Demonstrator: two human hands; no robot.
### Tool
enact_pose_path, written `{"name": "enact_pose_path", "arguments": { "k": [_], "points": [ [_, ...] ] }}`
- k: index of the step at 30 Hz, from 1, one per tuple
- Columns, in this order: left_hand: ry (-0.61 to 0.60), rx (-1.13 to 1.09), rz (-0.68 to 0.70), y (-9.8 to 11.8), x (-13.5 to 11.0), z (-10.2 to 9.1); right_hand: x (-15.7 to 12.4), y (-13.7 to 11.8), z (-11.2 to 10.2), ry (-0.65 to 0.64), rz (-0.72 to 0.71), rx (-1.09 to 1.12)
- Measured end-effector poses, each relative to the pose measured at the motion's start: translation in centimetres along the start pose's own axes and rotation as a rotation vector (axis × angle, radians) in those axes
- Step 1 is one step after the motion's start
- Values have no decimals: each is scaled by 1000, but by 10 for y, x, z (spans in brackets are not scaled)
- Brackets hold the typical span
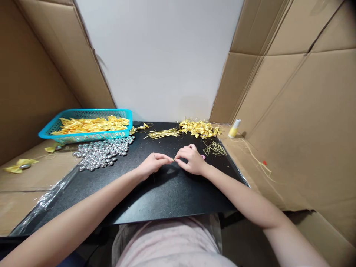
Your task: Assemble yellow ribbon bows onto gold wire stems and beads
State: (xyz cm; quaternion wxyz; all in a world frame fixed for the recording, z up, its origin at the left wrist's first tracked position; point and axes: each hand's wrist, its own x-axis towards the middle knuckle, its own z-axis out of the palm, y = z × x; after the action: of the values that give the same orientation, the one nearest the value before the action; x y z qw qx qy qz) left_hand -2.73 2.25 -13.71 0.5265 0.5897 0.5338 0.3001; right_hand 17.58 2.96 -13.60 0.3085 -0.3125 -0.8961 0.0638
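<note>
a scrap of thin yellow material (173, 160), mostly hidden by fingertips, sits just above the middle of the black tabletop (172, 200); it seems held there because the supplies leave that strip free. the turquoise perforated plastic basket (83, 110) of pointed yellow fabric pieces (94, 125) and the loose heap of shiny silver beads (100, 152) lie to the left, the bundle of thin gold strands (164, 134) straight ahead, the pile of yellow ribbon bows (200, 128) beyond the right hand (192, 160), presumably sorted by kind for easy reach (the short yellow-green clippings (215, 148) look simply pushed aside). the left hand (154, 165) pinches the scrap between thumb and forefinger, its other fingers curled under; the right hand pinches it from the opposite side, knuckles arched. both forearms angle inward, fingertips nearly touching.
</note>
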Motion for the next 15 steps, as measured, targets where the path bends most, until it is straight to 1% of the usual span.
{"name": "enact_pose_path", "arguments": {
  "k": [3, 5, 8, 10, 13, 15],
  "points": [
    [18, 8, 2, -1, 0, 2, 0, 0, -1, 2, 13, 5],
    [21, 3, 0, -1, 0, 2, 0, 1, -1, 28, 35, 33],
    [18, -11, -1, -1, 0, 2, 0, 2, -1, 93, 83, 121],
    [1, -22, 0, -1, 1, 1, 0, 2, 0, 111, 86, 204],
    [-38, -30, 11, -3, 2, -2, 0, 1, 4, 92, 54, 333],
    [-61, -22, 29, -3, 3, -3, 1, 0, 8, 73, 66, 407]
  ]
}}
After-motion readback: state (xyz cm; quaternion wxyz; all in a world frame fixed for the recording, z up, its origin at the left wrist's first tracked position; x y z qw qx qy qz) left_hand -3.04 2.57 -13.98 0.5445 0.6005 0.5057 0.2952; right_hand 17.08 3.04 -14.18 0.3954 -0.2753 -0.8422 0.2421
